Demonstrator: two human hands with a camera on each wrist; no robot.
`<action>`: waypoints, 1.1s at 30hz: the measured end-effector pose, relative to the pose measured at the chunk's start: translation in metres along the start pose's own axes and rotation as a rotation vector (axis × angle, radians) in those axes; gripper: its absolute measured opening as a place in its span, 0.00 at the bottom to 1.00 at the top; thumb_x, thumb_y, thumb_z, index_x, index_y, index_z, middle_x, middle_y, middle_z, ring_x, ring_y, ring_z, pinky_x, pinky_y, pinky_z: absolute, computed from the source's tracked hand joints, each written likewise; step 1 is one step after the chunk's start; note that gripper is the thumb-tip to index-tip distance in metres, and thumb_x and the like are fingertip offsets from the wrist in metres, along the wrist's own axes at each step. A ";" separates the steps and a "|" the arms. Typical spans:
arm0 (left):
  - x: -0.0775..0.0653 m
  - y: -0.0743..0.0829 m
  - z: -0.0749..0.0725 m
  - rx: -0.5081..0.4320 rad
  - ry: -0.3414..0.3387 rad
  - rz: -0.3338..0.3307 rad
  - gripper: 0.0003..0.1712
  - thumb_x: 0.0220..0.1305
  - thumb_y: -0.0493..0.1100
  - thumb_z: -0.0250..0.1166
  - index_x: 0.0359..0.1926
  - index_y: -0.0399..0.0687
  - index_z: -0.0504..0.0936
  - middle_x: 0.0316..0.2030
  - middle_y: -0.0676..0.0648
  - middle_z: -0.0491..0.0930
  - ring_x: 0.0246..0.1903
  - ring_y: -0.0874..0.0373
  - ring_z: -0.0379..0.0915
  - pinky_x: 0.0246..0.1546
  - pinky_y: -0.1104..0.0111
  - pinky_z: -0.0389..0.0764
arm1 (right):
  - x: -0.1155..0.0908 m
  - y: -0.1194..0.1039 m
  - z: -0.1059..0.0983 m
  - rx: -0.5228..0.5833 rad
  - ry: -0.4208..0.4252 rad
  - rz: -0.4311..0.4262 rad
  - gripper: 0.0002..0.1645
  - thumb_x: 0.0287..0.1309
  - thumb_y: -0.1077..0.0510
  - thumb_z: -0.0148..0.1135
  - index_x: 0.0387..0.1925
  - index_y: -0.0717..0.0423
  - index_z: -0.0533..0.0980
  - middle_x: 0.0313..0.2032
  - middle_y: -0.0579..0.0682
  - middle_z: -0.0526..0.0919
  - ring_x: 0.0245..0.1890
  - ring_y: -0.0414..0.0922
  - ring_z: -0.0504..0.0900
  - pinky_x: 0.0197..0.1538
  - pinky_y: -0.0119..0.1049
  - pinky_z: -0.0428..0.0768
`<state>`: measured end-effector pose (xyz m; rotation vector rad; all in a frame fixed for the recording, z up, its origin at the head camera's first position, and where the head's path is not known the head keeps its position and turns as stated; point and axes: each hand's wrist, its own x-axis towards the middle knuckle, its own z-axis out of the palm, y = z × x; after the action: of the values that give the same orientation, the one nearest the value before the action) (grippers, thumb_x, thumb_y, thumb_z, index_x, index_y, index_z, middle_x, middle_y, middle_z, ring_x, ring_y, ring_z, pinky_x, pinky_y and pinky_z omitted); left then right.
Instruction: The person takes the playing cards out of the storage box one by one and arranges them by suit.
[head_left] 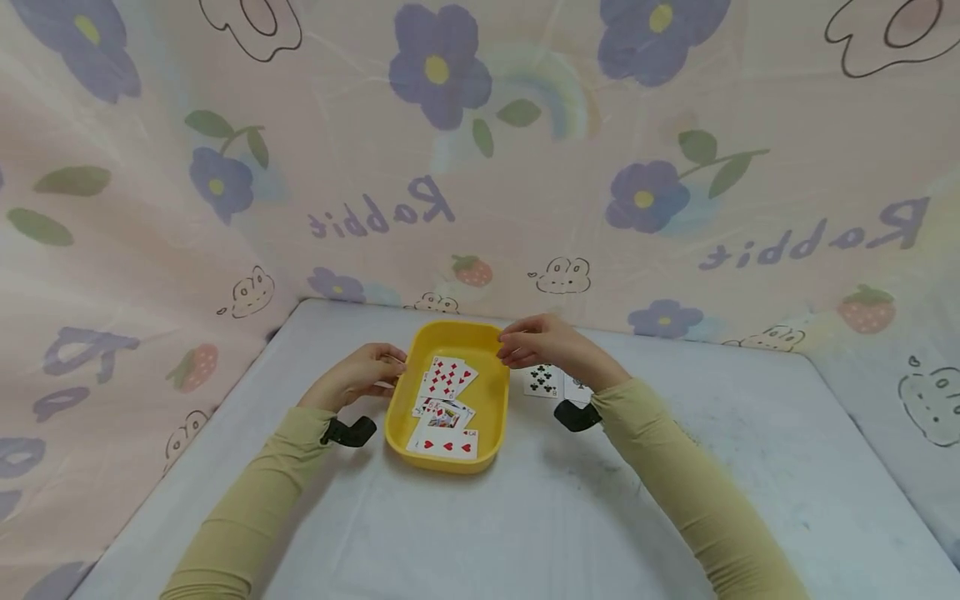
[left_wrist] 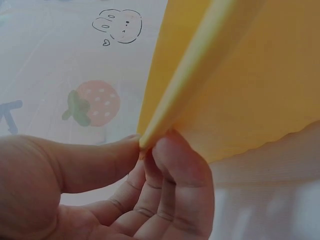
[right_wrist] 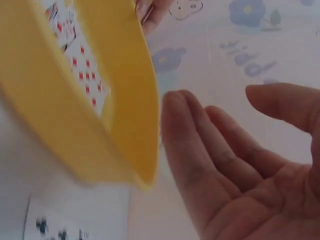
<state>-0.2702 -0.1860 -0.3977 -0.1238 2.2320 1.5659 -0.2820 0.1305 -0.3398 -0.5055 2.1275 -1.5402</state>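
One yellow tray is at the lower centre of the head view, with playing cards inside. The left hand pinches its left rim; the right hand, thumb apart from the fingers, is just beside the rim's upper right. Black-suited cards lie right of the tray.

The person wore long sleeves in a soft yellow with a bit of green and brown in it. The left sleeve and the right sleeve matched, each one plain colour all over. They fit close, and the cloth had some little wrinkles and folds. Near the end of each sleeve was a small black thing: the left wrist camera and the right wrist camera. Both were chunky and bent, a bit like a short, fat pipe.
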 end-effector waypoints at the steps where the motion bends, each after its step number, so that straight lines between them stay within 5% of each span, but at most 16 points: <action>1: 0.000 0.000 0.000 -0.003 0.001 -0.001 0.17 0.70 0.37 0.56 0.56 0.35 0.68 0.42 0.39 0.75 0.35 0.52 0.74 0.35 0.66 0.81 | 0.003 -0.002 0.004 0.009 -0.017 0.004 0.20 0.67 0.57 0.55 0.52 0.70 0.72 0.44 0.64 0.82 0.44 0.55 0.83 0.49 0.46 0.79; 12: 0.000 0.003 0.003 -0.002 0.005 -0.009 0.16 0.70 0.36 0.55 0.56 0.34 0.68 0.43 0.40 0.76 0.36 0.53 0.74 0.36 0.65 0.81 | 0.034 0.004 0.046 0.015 -0.124 0.073 0.19 0.68 0.57 0.53 0.50 0.71 0.74 0.45 0.68 0.80 0.47 0.60 0.81 0.50 0.48 0.78; 23: -0.001 -0.003 0.002 -0.015 -0.005 0.000 0.17 0.70 0.36 0.56 0.56 0.34 0.67 0.42 0.40 0.75 0.35 0.53 0.74 0.35 0.65 0.81 | 0.053 0.008 0.081 -0.156 -0.068 0.190 0.21 0.63 0.55 0.58 0.46 0.71 0.78 0.38 0.64 0.84 0.39 0.57 0.83 0.43 0.42 0.82; 33: -0.001 0.000 0.001 -0.012 0.004 0.004 0.17 0.70 0.36 0.56 0.56 0.34 0.68 0.42 0.40 0.75 0.35 0.54 0.74 0.34 0.66 0.81 | 0.052 0.007 0.088 -0.262 -0.016 0.263 0.24 0.62 0.49 0.57 0.41 0.70 0.79 0.36 0.65 0.84 0.39 0.59 0.83 0.45 0.46 0.81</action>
<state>-0.2691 -0.1850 -0.3974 -0.1266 2.2278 1.5830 -0.2752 0.0357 -0.3778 -0.3062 2.2910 -1.1188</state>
